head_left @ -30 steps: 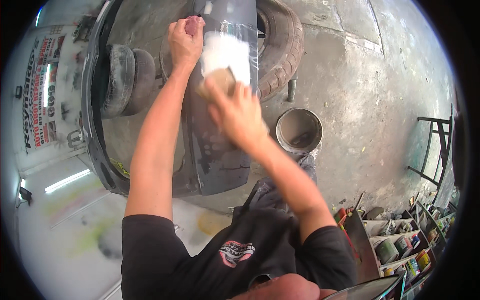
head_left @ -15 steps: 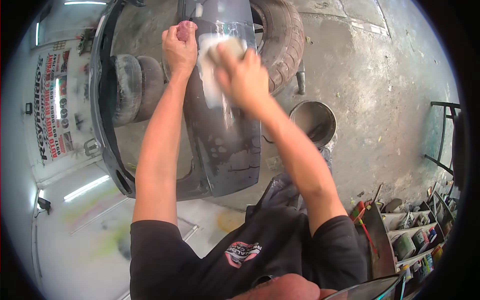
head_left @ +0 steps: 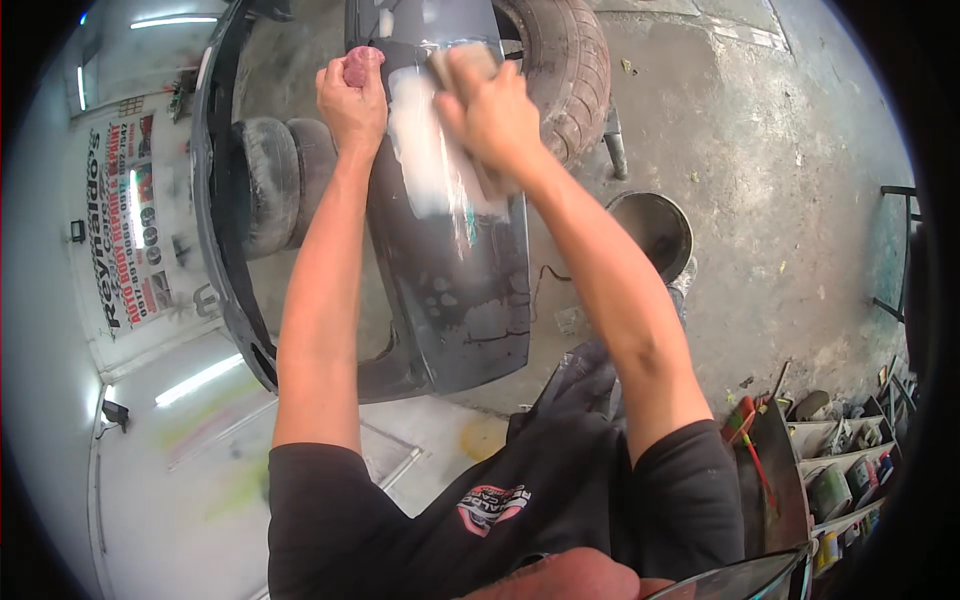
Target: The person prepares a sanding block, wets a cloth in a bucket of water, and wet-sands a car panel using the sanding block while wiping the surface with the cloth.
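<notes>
A dark grey car body panel [head_left: 455,330] stretches out in front of me, its surface wet and shiny. A pale patch of filler [head_left: 412,150] lies along its upper part. My left hand [head_left: 352,115] is closed round a crumpled pinkish-red sponge or cloth [head_left: 362,67] by the panel's left edge. On the right side of the patch, my right hand [head_left: 500,120] presses a beige sanding block [head_left: 468,62] against the panel. Motion blurs that hand and the block, so the block's underside cannot be seen.
A large tyre [head_left: 562,75] lies beyond the panel on the right, with a dark bucket [head_left: 655,235] nearer me. More tyres [head_left: 270,185] stand at left inside the curved frame. A shelf rack [head_left: 835,455] with bottles and tools is at lower right; a black metal stand [head_left: 900,250] stands far right.
My right hand has shifted slightly right with the sanding block, uncovering more of the pale patch. My left hand keeps its grip by the edge. The whole view has shifted a little.
</notes>
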Available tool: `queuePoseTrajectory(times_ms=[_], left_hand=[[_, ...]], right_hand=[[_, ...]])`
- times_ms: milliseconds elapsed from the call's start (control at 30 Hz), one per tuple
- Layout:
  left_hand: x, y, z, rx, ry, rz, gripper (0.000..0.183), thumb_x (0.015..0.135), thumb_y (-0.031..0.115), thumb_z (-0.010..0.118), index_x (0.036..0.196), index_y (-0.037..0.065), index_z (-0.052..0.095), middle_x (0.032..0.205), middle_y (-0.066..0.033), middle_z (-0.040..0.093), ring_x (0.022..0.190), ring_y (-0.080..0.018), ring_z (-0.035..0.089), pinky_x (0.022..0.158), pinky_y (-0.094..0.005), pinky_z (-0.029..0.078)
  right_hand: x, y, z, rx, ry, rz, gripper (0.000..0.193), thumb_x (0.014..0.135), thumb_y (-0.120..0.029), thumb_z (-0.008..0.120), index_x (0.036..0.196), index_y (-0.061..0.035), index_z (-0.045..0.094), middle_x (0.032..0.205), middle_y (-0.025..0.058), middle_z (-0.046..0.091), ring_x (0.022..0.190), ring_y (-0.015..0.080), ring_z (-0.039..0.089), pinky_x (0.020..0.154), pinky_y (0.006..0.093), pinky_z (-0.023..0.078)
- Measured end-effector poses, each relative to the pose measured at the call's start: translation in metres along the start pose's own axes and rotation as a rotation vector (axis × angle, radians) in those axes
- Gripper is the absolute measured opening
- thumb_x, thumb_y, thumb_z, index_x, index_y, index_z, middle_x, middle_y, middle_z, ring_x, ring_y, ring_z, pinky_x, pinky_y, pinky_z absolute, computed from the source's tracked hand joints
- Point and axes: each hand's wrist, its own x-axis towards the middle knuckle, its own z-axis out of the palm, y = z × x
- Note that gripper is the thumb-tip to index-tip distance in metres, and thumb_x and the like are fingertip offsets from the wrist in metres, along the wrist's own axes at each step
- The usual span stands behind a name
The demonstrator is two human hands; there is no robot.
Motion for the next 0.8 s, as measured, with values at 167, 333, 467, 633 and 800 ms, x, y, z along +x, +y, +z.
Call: queuePoseTrajectory(times_ms=[167,333,467,633,800], left_hand=[[-0.005,-0.018,-0.009,0.096,0.031,0.002,0.036,0.098,0.041,0.07,0.09,0.006,0.075,0.089,-0.0133,0.072,0.086,-0.0308,0.065,0.081,-0.0419,0.052],[-0.006,-0.014,-0.023,0.093,0.059,0.035,0.033,0.098,0.039,0.07,0.091,0.006,0.075,0.086,-0.0098,0.073,0.089,-0.0268,0.065,0.083,-0.0406,0.051],[0.003,0.0,0.004,-0.019,-0.013,0.033,0.033,0.099,0.039,0.069,0.091,0.006,0.075,0.087,-0.0081,0.074,0.088,-0.0269,0.065,0.083,-0.0403,0.051],[-0.009,-0.023,-0.012,0.097,0.016,0.001,0.031,0.099,0.037,0.068,0.091,0.007,0.075,0.086,-0.0059,0.074,0.087,-0.0256,0.064,0.082,-0.0396,0.05],[-0.006,-0.013,-0.025,0.031,0.015,-0.033,0.027,0.1,0.032,0.068,0.089,0.008,0.074,0.09,-0.0076,0.074,0.092,-0.0266,0.062,0.084,-0.0397,0.051]], right_hand=[[-0.069,-0.031,0.011,-0.105,-0.04,-0.177,0.06,0.089,-0.031,0.071,0.146,-0.0252,0.053,0.117,0.0298,0.056,0.112,0.0461,0.06,0.079,0.057,0.056],[-0.122,-0.038,-0.013,-0.075,-0.184,-0.518,0.074,0.085,-0.032,0.078,0.153,-0.031,0.047,0.116,0.0239,0.054,0.101,0.0395,0.061,0.073,0.0525,0.054],[0.002,-0.009,-0.011,-0.08,0.001,-0.162,0.054,0.091,-0.031,0.07,0.142,-0.0249,0.053,0.113,0.0257,0.058,0.103,0.0438,0.063,0.077,0.0551,0.056],[-0.093,-0.047,0.006,-0.134,-0.045,-0.308,0.072,0.083,-0.026,0.079,0.149,-0.0274,0.049,0.111,0.0241,0.056,0.101,0.0423,0.062,0.076,0.054,0.055],[-0.09,-0.038,-0.012,-0.109,-0.174,-0.472,0.07,0.087,-0.032,0.077,0.151,-0.0289,0.05,0.115,0.0223,0.055,0.104,0.0386,0.06,0.076,0.0508,0.056]])
